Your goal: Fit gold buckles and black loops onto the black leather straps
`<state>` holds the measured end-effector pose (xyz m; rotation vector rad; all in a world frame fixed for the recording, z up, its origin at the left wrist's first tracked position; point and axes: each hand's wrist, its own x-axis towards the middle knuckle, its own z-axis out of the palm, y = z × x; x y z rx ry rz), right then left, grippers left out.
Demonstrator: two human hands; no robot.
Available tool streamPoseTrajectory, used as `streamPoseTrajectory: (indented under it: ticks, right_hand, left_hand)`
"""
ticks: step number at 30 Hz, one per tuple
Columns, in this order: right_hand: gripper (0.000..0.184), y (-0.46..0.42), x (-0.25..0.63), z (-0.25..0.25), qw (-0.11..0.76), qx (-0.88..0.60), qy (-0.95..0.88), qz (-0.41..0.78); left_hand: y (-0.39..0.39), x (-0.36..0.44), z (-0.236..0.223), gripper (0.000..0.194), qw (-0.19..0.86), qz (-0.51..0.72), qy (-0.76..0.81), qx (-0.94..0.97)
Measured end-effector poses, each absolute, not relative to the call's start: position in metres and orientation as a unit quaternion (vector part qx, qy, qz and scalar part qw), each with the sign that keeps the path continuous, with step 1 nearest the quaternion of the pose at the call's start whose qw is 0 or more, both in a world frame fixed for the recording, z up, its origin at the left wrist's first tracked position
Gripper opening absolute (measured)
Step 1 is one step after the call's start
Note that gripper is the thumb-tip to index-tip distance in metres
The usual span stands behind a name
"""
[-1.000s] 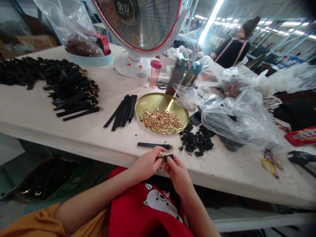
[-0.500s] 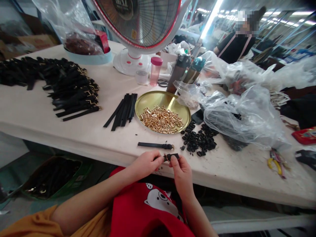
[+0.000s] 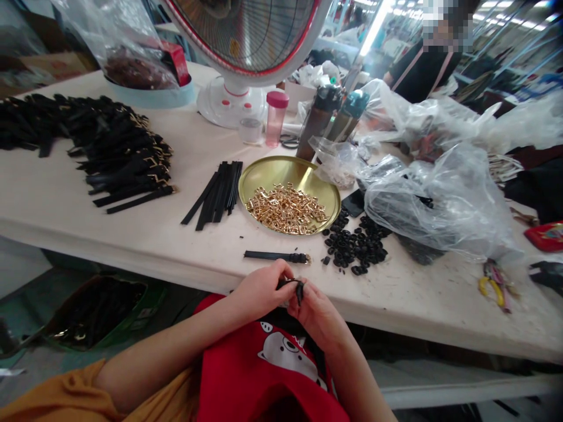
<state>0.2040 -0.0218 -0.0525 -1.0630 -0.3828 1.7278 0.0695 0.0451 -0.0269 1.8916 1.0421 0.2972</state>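
At the table's front edge my left hand (image 3: pixel 267 286) and my right hand (image 3: pixel 315 309) meet, both closed on a short black strap (image 3: pixel 298 288). The strap is bent between my fingertips, and most of it is hidden by them. Just beyond my hands a finished-looking black strap with a gold buckle (image 3: pixel 277 257) lies flat. Farther back, a round gold tray (image 3: pixel 287 167) carries a heap of small gold buckles (image 3: pixel 288 208). Right of it is a pile of small black loops (image 3: pixel 357 241). Several plain black strips (image 3: pixel 215 196) lie left of the tray.
A large heap of black buckled straps (image 3: pixel 127 149) covers the left side. Behind stand a fan (image 3: pixel 246 47), a pink bottle (image 3: pixel 277 120) and dark bottles (image 3: pixel 320 120). Plastic bags (image 3: pixel 435 205) and yellow-handled pliers (image 3: pixel 491 290) are on the right. A person (image 3: pixel 424 67) stands beyond.
The strap, held out straight with its gold buckle showing before, is now folded between my fingers. My right hand has turned inward and closer to my left.
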Motion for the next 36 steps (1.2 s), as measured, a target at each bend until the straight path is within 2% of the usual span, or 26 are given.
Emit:
streamPoseTrajectory:
  ticks: [6, 12, 18, 21, 23, 25, 27, 32, 36]
  right_hand:
    - [0.017, -0.027, 0.201, -0.05, 0.531, -0.421, -0.14, 0.722]
    - [0.023, -0.031, 0.203, -0.053, 0.564, -0.524, -0.212, 0.602]
    - [0.027, -0.031, 0.2, -0.056, 0.524, -0.651, -0.344, 0.428]
    - [0.028, -0.032, 0.2, -0.055, 0.524, -0.631, -0.319, 0.475]
    - [0.032, -0.034, 0.203, -0.055, 0.488, -0.608, -0.315, 0.541]
    - [0.027, -0.036, 0.206, -0.057, 0.443, -0.602, -0.33, 0.577]
    - [0.023, -0.039, 0.208, -0.062, 0.427, -0.621, -0.348, 0.558]
    - [0.016, -0.042, 0.205, -0.069, 0.437, -0.684, -0.398, 0.427]
    - [0.01, -0.042, 0.207, -0.066, 0.405, -0.677, -0.458, 0.41]
  left_hand:
    - [0.043, 0.065, -0.021, 0.02, 0.458, 0.085, 0.399, 0.79]
    - [0.04, 0.052, -0.014, 0.019, 0.424, 0.069, 0.4, 0.809]
    - [0.035, 0.049, -0.01, 0.027, 0.571, 0.061, 0.371, 0.73]
    - [0.034, 0.05, -0.015, 0.026, 0.595, 0.063, 0.37, 0.711]
    - [0.035, 0.049, -0.021, 0.026, 0.611, 0.063, 0.362, 0.701]
    - [0.036, 0.046, -0.025, 0.032, 0.638, 0.054, 0.355, 0.681]
    - [0.039, 0.043, -0.029, 0.034, 0.674, 0.034, 0.345, 0.653]
    - [0.041, 0.04, -0.037, 0.025, 0.75, 0.029, 0.357, 0.555]
    - [0.038, 0.046, -0.042, 0.025, 0.759, 0.041, 0.371, 0.533]
